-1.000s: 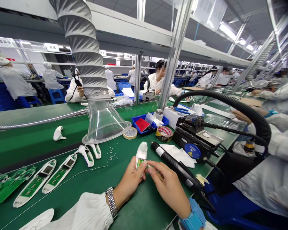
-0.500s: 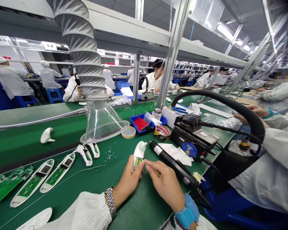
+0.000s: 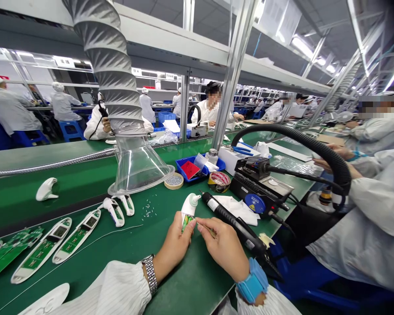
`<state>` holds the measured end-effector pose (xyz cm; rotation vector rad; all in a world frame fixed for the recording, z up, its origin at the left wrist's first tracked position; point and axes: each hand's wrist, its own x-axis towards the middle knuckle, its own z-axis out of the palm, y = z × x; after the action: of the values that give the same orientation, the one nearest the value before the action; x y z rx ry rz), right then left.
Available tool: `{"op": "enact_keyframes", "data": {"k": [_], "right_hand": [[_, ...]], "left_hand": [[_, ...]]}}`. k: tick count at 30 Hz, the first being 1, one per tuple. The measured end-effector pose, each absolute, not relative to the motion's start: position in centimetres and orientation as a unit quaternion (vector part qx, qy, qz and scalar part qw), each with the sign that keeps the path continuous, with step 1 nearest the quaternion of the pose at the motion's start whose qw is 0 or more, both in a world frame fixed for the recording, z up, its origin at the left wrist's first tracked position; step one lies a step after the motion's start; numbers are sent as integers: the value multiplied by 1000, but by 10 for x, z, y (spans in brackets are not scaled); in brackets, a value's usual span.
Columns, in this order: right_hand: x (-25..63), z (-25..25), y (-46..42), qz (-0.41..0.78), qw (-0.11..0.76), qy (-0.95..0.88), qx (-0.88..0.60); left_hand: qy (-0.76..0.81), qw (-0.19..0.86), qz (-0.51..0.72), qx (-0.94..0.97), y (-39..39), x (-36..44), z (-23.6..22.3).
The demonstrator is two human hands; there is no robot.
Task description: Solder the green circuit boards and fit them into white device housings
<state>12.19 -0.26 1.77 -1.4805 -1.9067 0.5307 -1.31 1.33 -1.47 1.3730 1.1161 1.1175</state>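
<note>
Upright in my left hand (image 3: 175, 238) is a white ear thermometer (image 3: 188, 205) with a narrow tip and an open body showing green circuit board. The fingers close around its lower part. My right hand (image 3: 221, 245) is closed in a pinch beside the board; what it pinches is thin and mostly hidden by the fingers. Just behind the right hand lies a black electric screwdriver (image 3: 231, 221), its tip pointing toward the thermometer. To the left of my hands rest two more open thermometer bodies (image 3: 114, 213) and tiny pale bits (image 3: 148, 209) scattered on the green mat.
Long white housings with boards (image 3: 41, 249) and loose green boards (image 3: 6, 258) lie at left. A clear fume hood (image 3: 139, 168) hangs over the bench. Behind stand a round dish (image 3: 174, 180), a blue tray (image 3: 197, 176), tape (image 3: 219, 180) and a black soldering station (image 3: 249, 183). A co-worker (image 3: 364, 205) sits at right.
The view has shifted slightly. At the far left, the white curved shell on the green belt has moved further left. My hands keep the same hold on the thermometer.
</note>
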Motion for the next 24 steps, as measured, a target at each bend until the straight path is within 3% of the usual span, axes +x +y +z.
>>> {"op": "enact_keyframes", "data": {"k": [8,18,24], "right_hand": [[133,24,-10,172,314,-752,-553],[124,-8,-25,100,266,-789,-544],[128,13,-29,260,397,-732,-489]], "left_hand": [[435,558,455,541,10,-14,-9],[393,639,496,437,12,-17,7],[357,666,508,412,-4,-10,20]]}}
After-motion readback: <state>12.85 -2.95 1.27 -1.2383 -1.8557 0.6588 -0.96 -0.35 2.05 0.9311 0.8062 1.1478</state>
